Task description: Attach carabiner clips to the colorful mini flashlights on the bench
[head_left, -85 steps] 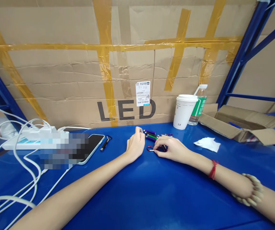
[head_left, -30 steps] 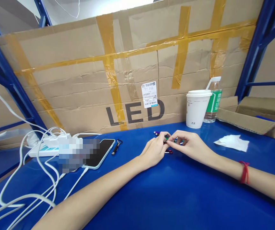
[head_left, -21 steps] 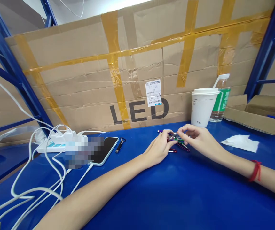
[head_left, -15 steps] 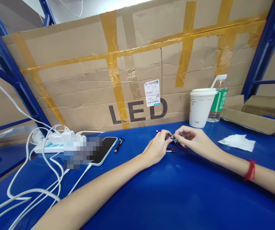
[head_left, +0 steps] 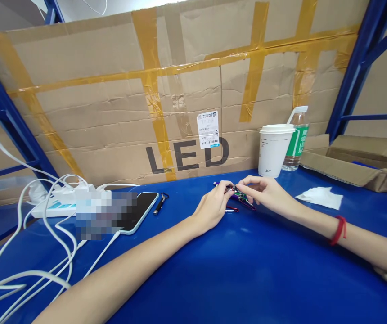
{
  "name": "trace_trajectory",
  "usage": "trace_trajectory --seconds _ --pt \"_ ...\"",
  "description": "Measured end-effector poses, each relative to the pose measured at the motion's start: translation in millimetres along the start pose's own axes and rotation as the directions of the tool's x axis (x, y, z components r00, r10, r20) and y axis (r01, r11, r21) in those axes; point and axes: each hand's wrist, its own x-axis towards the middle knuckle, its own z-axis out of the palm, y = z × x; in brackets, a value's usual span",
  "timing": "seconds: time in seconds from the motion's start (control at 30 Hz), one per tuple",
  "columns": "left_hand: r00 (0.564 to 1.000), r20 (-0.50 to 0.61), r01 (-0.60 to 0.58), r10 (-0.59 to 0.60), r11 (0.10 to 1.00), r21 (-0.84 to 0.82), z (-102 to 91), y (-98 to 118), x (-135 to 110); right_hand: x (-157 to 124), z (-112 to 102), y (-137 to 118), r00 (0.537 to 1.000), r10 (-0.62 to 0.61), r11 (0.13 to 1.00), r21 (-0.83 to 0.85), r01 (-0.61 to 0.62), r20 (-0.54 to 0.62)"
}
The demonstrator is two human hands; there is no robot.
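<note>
My left hand (head_left: 215, 202) is closed in a pinch, its fingertips around a small, shiny dark metal piece (head_left: 234, 188). From the other side my right hand (head_left: 263, 192) comes in, thumb and index finger pinched at the same spot. The fingers hide most of the piece, so its kind cannot be told. Just below and between the hands lie slim purple and green metallic items (head_left: 246, 202), partly covered. A small red and silver item with a clip-like end (head_left: 232, 209) rests on the blue tabletop (head_left: 213, 270) beside my left hand.
Left of the hands are a black clip-ended keychain piece (head_left: 160, 204), a phone (head_left: 137, 213), white cables (head_left: 61, 234) and a power strip (head_left: 55, 208). To the right stand a white cup (head_left: 274, 150), a bottle (head_left: 298, 139), a tissue (head_left: 321, 198) and an open carton (head_left: 355, 168). Behind rises a large cardboard box (head_left: 112, 112).
The whole view has shifted, so everything appears further left. My hands stay together in their pinch; the right fingers have moved slightly, and more of the green and purple items shows.
</note>
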Motion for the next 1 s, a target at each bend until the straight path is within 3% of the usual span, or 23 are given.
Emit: trace_trajectory --seconds 0.27,0.47,0.73,0.87,1.0 --pt "0.998 -0.018 -0.055 0.055 0.998 0.025 -3.5 5 -2 1 -1 1 0.996 0.043 0.994 0.094 -0.051 0.082" --pt "0.997 -0.02 -0.068 0.07 0.994 0.091 -3.7 3 -3 2 2 3 0.993 0.079 0.994 0.067 -0.084 0.083" --pt "0.998 -0.022 -0.045 0.05 0.982 0.185 -0.7 1 -2 1 0 7 0.988 -0.142 0.988 -0.068 0.138 -0.065" --pt "0.998 -0.017 -0.049 0.053 0.983 0.174 -0.9 1 -2 6 -5 13 0.973 -0.231 0.971 -0.056 0.231 0.006" --pt "0.996 0.034 -0.079 0.077 0.994 0.071 -1.1 -1 -1 6 -5 14 0.983 -0.175 0.984 0.048 0.172 0.058"
